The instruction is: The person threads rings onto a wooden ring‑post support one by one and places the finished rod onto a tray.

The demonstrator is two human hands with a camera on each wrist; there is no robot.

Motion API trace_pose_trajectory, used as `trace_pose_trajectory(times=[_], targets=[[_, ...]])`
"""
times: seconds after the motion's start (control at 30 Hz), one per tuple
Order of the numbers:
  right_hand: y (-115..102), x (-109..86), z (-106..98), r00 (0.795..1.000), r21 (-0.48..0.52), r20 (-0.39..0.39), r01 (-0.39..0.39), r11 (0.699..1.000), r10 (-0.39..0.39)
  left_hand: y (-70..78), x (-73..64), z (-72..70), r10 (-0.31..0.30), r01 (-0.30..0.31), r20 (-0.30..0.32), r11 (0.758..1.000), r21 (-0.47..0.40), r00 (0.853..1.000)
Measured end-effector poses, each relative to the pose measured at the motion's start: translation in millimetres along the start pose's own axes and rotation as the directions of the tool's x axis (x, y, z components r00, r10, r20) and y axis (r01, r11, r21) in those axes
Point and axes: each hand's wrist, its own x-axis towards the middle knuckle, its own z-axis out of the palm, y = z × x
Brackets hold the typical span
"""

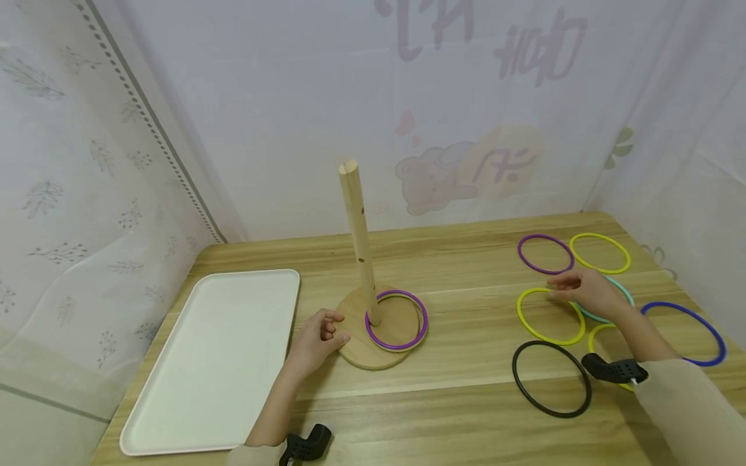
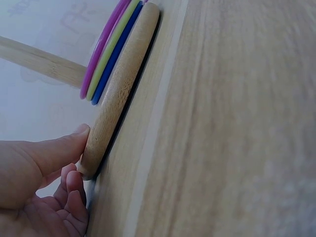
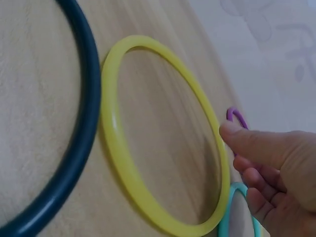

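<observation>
My left hand (image 1: 316, 341) pinches the left rim of a round wooden base (image 1: 355, 349), thumb on its upper edge and fingertips at the lower edge in the left wrist view. From the base rises a wooden pole (image 1: 359, 233). A purple ring (image 1: 426, 320) lies around the pole's foot, above a yellow ring (image 2: 109, 60) and a blue ring (image 2: 111, 66) stacked beneath it. On the right, my right hand (image 1: 588, 292) hovers at the far rim of a flat yellow ring (image 3: 114, 123), fingers loosely bent; whether the thumb touches it is unclear.
A white tray (image 1: 210, 362) lies at the left. Around the right hand are a black ring (image 1: 515, 369), a purple ring (image 1: 520, 251), a teal ring (image 1: 626, 291), a blue ring (image 1: 723, 349) and more yellow rings (image 1: 629, 257). My right forearm partly covers one yellow ring.
</observation>
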Motion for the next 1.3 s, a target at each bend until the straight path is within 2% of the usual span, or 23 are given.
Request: trace_pose_trajectory(times=[0.27,0.73,1.0,1.17,1.3], targets=[[8.5,1.3,5.0,0.999,-0.024,-0.042,0.030,0.999,-0.031,0.9,0.4,-0.7,-0.007,0.007,0.001,1.000,-0.005,1.000],[5.4,1.4,8.5,0.995,-0.063,-0.097,-0.012,0.998,0.006,2.8,-0.4,-1.4,-0.002,0.002,0.016,1.000,0.002,1.000],[-7.8,1.5,2.1,0.992,-0.049,-0.129,-0.017,0.999,0.011,1.2,-0.6,-1.3,-0.002,0.002,0.012,1.000,0.011,1.000],[-24.7,2.5,-6.4,0.992,-0.009,-0.128,-0.017,1.000,0.015,-0.3,-0.8,-0.8,0.002,-0.002,0.008,1.000,0.013,1.000],[-39.0,6.5,-13.5,0.991,-0.016,-0.134,0.005,1.000,-0.007,-1.2,-1.2,-0.6,0.003,-0.003,0.007,1.000,0.012,1.000]])
